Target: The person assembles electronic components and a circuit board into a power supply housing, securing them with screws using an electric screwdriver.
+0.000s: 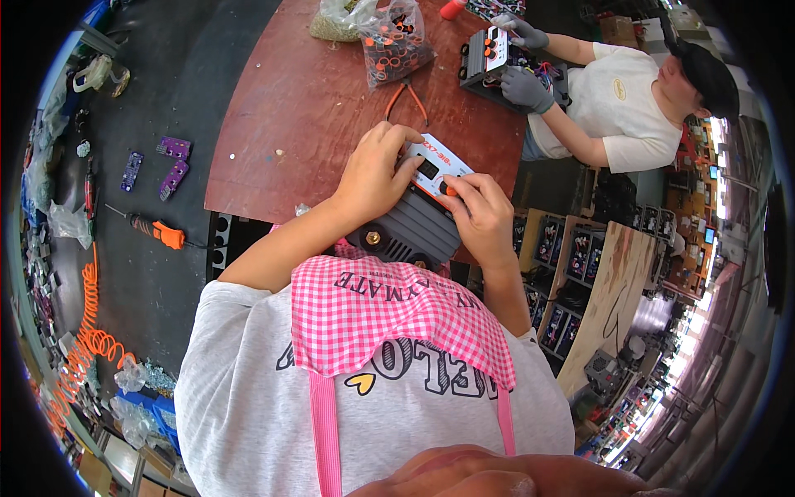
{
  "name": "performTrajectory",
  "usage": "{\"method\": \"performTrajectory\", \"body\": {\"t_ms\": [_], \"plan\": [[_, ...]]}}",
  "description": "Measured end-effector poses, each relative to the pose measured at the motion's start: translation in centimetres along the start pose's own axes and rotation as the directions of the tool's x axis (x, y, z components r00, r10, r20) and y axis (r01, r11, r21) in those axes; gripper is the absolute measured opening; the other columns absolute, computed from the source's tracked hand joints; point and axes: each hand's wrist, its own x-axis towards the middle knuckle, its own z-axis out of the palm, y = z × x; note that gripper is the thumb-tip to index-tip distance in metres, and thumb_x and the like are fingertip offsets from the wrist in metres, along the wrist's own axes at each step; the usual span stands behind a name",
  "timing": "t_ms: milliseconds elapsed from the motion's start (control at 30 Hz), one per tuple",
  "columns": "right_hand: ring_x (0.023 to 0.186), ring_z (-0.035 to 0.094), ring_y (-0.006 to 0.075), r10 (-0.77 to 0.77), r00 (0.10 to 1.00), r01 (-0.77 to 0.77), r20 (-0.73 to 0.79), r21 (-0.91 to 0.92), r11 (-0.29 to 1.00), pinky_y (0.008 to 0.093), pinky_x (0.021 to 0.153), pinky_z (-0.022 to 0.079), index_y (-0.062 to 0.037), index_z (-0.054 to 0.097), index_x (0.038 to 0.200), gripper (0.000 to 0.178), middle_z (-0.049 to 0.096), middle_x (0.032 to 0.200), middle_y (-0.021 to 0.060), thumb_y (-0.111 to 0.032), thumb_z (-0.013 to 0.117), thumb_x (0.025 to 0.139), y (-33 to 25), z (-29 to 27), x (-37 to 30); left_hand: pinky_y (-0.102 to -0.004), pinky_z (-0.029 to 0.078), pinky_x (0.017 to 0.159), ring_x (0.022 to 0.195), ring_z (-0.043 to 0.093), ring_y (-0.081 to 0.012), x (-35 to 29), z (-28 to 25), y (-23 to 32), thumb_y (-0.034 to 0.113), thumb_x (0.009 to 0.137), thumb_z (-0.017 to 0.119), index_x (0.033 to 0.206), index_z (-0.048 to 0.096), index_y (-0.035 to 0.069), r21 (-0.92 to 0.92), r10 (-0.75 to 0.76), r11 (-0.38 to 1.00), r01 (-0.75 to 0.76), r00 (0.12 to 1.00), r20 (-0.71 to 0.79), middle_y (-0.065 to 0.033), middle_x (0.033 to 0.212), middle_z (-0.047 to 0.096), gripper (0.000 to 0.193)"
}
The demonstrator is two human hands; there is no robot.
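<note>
A dark grey welding machine (414, 228) with a white front panel and brass terminals is tilted between my body and the red table's near edge. My left hand (377, 170) curls over the panel's left end, its thumb on the front near the dark display. At the panel's other end, my right hand (482, 211) pinches an orange-and-black knob (448, 187) between thumb and fingers. Part of the machine's underside is hidden by my pink checked apron (389, 311).
Orange-handled pliers (407, 101) and a bag of orange-and-black knobs (396, 50) lie on the red table (273, 108). A gloved co-worker handles a similar machine (484, 62) at right. Left, a dark bench holds an electric screwdriver (161, 232) and purple circuit boards (174, 149).
</note>
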Motion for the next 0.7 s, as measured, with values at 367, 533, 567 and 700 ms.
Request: {"method": "performTrajectory", "body": {"t_ms": [367, 533, 567, 700], "plan": [[0.081, 0.064, 0.0264, -0.032, 0.996, 0.035, 0.082, -0.036, 0.999, 0.0361, 0.07, 0.054, -0.0038, 0.07, 0.1, 0.03, 0.061, 0.091, 0.0083, -0.006, 0.078, 0.071, 0.0, -0.4, 0.7, -0.0369, 0.047, 0.073, 0.084, 0.056, -0.0288, 0.3, -0.2, 0.1, 0.008, 0.083, 0.07, 0.109, 0.06, 0.006, 0.013, 0.009, 1.0, -0.009, 1.0, 0.026, -0.0127, 0.092, 0.055, 0.028], [0.08, 0.064, 0.0265, -0.058, 0.991, 0.062, 0.12, -0.028, 0.998, 0.0367, 0.07, 0.053, -0.0036, 0.069, 0.099, 0.029, 0.062, 0.09, 0.0085, -0.007, 0.078, 0.072, 0.1, -0.7, 1.2, -0.0372, 0.047, 0.073, 0.084, 0.056, -0.0284, 0.3, -0.2, 0.0, 0.007, 0.082, 0.07, 0.108, 0.06, 0.006, 0.027, 0.002, 1.0, -0.003, 0.999, 0.049, -0.0125, 0.093, 0.054, 0.027], [0.08, 0.064, 0.0266, -0.047, 0.992, 0.052, 0.118, -0.039, 0.998, 0.0368, 0.07, 0.053, -0.0035, 0.069, 0.098, 0.028, 0.062, 0.09, 0.0085, -0.007, 0.078, 0.072, 0.0, -0.7, 1.1, -0.0374, 0.047, 0.074, 0.084, 0.056, -0.0283, 0.3, -0.2, 0.0, 0.007, 0.082, 0.07, 0.107, 0.06, 0.006, 0.032, 0.004, 0.999, -0.006, 0.999, 0.053, -0.0124, 0.093, 0.054, 0.027], [0.079, 0.064, 0.0268, -0.028, 0.992, 0.029, 0.119, -0.006, 1.0, 0.0368, 0.07, 0.053, -0.0032, 0.069, 0.098, 0.027, 0.062, 0.09, 0.0083, -0.008, 0.078, 0.072, 0.2, -0.7, 1.2, -0.0375, 0.047, 0.075, 0.085, 0.055, -0.0282, 0.3, -0.2, 0.1, 0.008, 0.081, 0.07, 0.105, 0.06, 0.006, 0.035, 0.014, 0.999, -0.016, 0.999, 0.053, -0.0119, 0.092, 0.054, 0.026]]}}
